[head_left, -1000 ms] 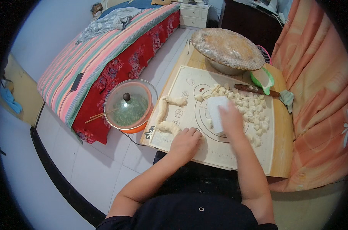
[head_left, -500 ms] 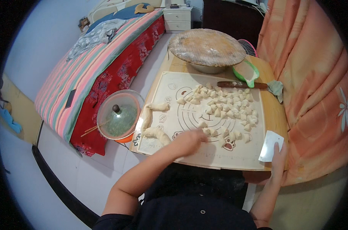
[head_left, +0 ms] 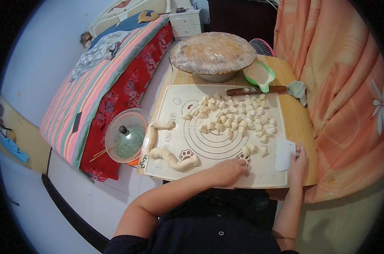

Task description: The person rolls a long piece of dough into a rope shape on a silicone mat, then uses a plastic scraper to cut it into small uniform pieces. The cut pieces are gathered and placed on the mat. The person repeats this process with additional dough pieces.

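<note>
My left hand (head_left: 231,172) is low over the near edge of a cream printed dough mat (head_left: 213,173), its fingers curled down; whatever lies under them is hidden. Just beyond its fingertips sit a few cut dough pieces (head_left: 252,148). At the mat's right edge my right hand (head_left: 299,163) grips a flat white dough scraper (head_left: 284,155). Many more small dough pieces (head_left: 238,116) lie spread over the mat's centre and right. On the left side rests a long bent dough rope (head_left: 171,158), with its far end (head_left: 162,125) curving right.
A large bowl under a floury round lid (head_left: 213,53) stands at the back. Beside it are a green scoop (head_left: 259,74) of flour, a rolling pin (head_left: 255,90) and a cloth (head_left: 298,92). Left of the table is a glass-lidded bowl (head_left: 130,139) with chopsticks (head_left: 98,155). An orange curtain (head_left: 340,106) hangs right.
My left hand has moved right and nearer from among the front dough pieces, and fewer pieces show there. The scraper stays in my right hand. The whole view has shifted slightly.
</note>
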A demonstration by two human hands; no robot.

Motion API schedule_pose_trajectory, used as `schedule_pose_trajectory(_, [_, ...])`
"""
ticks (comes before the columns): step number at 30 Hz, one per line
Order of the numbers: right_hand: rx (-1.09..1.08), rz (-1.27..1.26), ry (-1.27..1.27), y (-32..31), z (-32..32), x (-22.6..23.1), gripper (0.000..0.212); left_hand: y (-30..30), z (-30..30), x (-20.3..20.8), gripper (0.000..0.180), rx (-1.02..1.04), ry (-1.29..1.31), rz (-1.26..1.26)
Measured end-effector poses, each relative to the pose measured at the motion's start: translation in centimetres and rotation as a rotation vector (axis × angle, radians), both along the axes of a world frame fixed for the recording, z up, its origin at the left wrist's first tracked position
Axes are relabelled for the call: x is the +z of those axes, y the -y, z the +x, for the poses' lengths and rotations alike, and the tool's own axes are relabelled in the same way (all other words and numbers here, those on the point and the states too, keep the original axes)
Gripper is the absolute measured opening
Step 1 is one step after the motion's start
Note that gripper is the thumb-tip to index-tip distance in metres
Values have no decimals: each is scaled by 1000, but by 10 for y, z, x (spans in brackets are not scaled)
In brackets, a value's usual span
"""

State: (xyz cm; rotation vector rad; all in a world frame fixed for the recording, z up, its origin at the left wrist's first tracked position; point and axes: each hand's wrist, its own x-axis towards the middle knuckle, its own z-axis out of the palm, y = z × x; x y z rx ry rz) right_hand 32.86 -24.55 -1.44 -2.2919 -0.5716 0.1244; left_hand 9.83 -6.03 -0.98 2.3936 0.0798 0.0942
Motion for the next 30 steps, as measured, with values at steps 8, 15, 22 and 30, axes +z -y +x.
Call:
schedule_pose_trajectory(8, [57,-45,352,10,-30,5,47,-36,-17,26,35,354,206,49])
schedule_pose_trajectory(15, [705,98,146,-36,-124,32,39,-51,-151,35,44,525,-35,397])
schedule_pose_trajectory(22, [760,371,-714,-88,-204,3,36,-41,-133,14,33,573,-9,196])
schedule_pose_trajectory(30, [568,926,-1407,-180,-215,24,68,11,-95,11,50,590,507,-320])
